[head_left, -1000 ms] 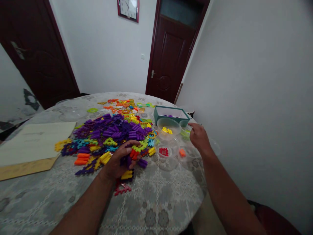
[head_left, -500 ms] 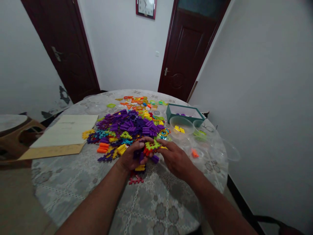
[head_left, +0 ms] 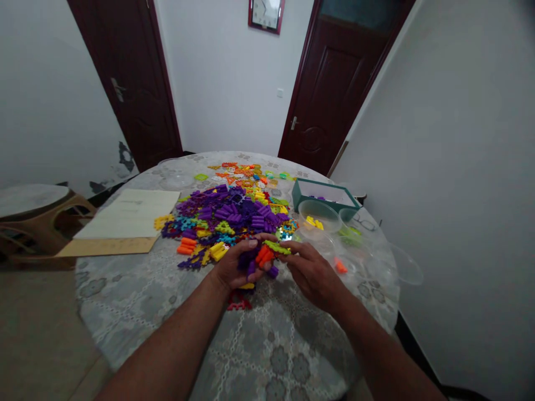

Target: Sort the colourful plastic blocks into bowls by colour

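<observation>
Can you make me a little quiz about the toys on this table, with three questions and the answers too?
1. True or false: the left hand is empty.
2. What is in the bigger clear bowl in front of the green box?
A) white pieces B) yellow pieces C) black pieces
3. What colour is the piece at the fingertips of the right hand?

Key: 1. False, it holds orange pieces and purple pieces. 2. B. 3. Lime green.

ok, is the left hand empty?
No, the left hand holds an orange piece and purple pieces.
</observation>
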`<state>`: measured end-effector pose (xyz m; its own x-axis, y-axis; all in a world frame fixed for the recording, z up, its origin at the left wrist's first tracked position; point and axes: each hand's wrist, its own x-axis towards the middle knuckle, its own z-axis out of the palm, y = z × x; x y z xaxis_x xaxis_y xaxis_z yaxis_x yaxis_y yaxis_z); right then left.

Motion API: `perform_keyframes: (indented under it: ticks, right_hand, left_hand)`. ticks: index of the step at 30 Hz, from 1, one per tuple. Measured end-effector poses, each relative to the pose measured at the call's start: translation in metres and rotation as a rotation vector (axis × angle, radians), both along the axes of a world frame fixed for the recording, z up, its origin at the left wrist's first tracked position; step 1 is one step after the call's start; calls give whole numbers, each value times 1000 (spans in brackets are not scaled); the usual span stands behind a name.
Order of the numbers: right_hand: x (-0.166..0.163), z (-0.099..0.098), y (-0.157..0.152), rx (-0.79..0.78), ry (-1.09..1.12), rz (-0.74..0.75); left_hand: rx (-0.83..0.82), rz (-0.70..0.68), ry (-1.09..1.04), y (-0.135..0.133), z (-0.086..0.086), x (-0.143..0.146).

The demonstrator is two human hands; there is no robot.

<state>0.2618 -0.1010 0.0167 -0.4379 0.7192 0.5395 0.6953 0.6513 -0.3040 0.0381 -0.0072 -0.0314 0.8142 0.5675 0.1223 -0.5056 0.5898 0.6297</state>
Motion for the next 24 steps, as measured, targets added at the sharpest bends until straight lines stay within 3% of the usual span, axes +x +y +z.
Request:
perform_keyframes:
  ticks: [9,11,15,20,22,24]
  right_hand:
    - [12,-2,5,91,-11,-113]
    - [29,1,8,168,-37,-221]
    - [90,8,21,287,-182,-578]
    - [165,8,40,246,-335,-958]
    - [171,6,43,232,-332,-1075]
    - [156,8,42,249,-309,-1047]
  left_hand:
    - [-134,59,-37,4,-1,-1]
    - [-158,97,-18,4,1,0]
    - [-223,235,3,4,7,1]
    - [-301,328,15,5,8,5]
    - [-327,353,24,6,8,6]
    - [-355,373,26,5,9,7]
